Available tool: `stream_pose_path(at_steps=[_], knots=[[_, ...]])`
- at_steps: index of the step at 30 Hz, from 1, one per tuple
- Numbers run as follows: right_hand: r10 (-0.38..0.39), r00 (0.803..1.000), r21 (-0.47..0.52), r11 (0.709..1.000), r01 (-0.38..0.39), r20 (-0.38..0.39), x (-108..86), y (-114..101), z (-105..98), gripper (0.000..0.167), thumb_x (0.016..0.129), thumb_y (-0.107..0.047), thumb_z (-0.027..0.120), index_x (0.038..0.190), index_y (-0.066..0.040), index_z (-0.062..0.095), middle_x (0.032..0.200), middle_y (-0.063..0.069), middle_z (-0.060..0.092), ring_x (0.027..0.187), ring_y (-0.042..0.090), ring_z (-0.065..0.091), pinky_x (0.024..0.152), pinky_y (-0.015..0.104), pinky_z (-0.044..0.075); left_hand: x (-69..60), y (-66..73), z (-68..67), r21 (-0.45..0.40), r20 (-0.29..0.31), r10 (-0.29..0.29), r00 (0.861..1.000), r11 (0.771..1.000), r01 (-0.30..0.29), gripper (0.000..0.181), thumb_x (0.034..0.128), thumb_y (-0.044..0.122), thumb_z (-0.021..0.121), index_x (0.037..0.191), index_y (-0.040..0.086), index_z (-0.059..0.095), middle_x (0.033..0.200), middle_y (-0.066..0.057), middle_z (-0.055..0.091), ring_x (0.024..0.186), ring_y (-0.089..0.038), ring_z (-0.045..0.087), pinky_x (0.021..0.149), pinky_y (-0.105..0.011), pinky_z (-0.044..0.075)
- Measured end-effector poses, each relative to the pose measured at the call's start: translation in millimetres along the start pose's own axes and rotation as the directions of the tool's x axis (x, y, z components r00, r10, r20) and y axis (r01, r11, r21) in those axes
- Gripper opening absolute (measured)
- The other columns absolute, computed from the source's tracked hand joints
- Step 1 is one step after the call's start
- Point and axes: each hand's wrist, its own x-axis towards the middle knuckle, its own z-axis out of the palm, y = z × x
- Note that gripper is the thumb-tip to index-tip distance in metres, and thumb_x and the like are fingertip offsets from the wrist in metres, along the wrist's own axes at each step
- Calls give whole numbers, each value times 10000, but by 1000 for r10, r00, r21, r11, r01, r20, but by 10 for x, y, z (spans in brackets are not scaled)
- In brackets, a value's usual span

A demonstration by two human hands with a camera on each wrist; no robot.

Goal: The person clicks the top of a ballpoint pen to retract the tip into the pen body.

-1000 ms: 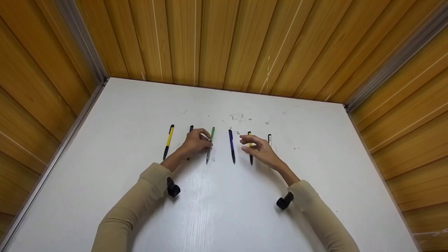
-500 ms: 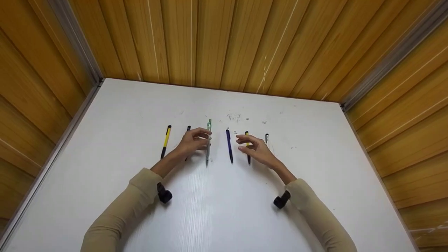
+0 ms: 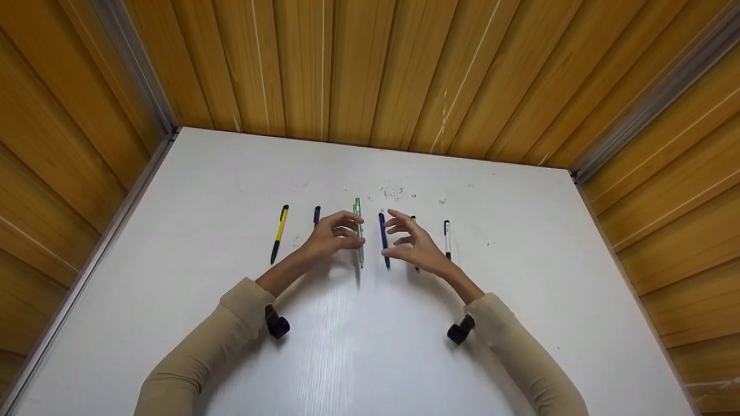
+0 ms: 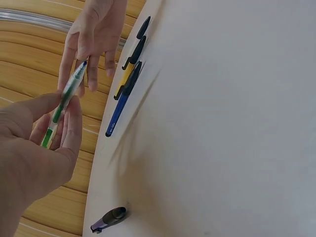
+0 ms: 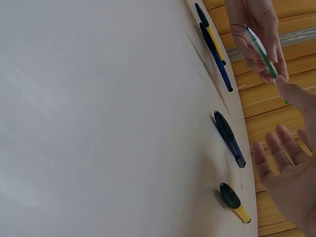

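My left hand (image 3: 334, 236) pinches a clear pen with green parts (image 3: 358, 207) between thumb and fingers. In the left wrist view that pen (image 4: 65, 98) is held above the white table, its tip pointing towards the right hand (image 4: 98, 37). My right hand (image 3: 417, 245) holds nothing; its fingers are spread and slightly bent, above a blue pen (image 3: 384, 231) and a yellow-and-black pen that it partly hides. In the right wrist view the yellow-and-black pen (image 5: 234, 205) shows fully. Behind my left hand, a dark blue pen (image 3: 317, 215) is partly covered.
Another yellow-and-black pen (image 3: 280, 234) lies at the left end of the row, and a white pen (image 3: 447, 237) at the right end. The white table (image 3: 347, 358) has dark smudges near its far side. Wood-look panels (image 3: 358, 69) stand around its edges.
My left hand has lifted the green pen off the table and carried it slightly right. My right hand has moved left, its fingers spreading wider, and uncovers more of the white pen.
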Motion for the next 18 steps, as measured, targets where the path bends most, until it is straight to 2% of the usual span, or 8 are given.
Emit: stream_pose_path(at_steps=[4,9,11,18], knots=[[-21,1000,-13,1000,21,21,62,-55,73,993,826,-143,864,1615,-121,261,1464,233,498,1327,422,512,1061,576,495,4,20,29,26,24,5,1000,1000,-6,468,880,-10,759,1310,-49,578,1281,-331,575,984,-149,677,874,-295,618],[-50,998,-1,999,50,44,142,-82,151,1065,793,-213,899,1626,-159,238,1476,192,492,1346,421,494,1071,562,487,3,7,18,17,39,17,999,1000,-18,568,862,-17,775,1377,-35,537,1151,-190,643,964,-142,666,860,-269,598],[-68,997,0,998,68,48,159,-81,169,1089,781,-203,907,1629,-150,227,1473,183,490,1345,422,494,1067,561,488,1,8,18,8,40,15,999,1000,-15,598,856,-15,784,1395,-11,525,1102,-99,643,954,-150,666,850,-267,590],[-89,994,-15,996,90,65,180,-92,203,1138,755,-92,910,1635,-112,188,1492,155,480,1344,369,507,1071,538,503,-23,-7,6,2,66,28,997,1000,-28,598,860,-3,789,1401,32,538,1126,-134,649,947,-155,677,858,-287,594]])
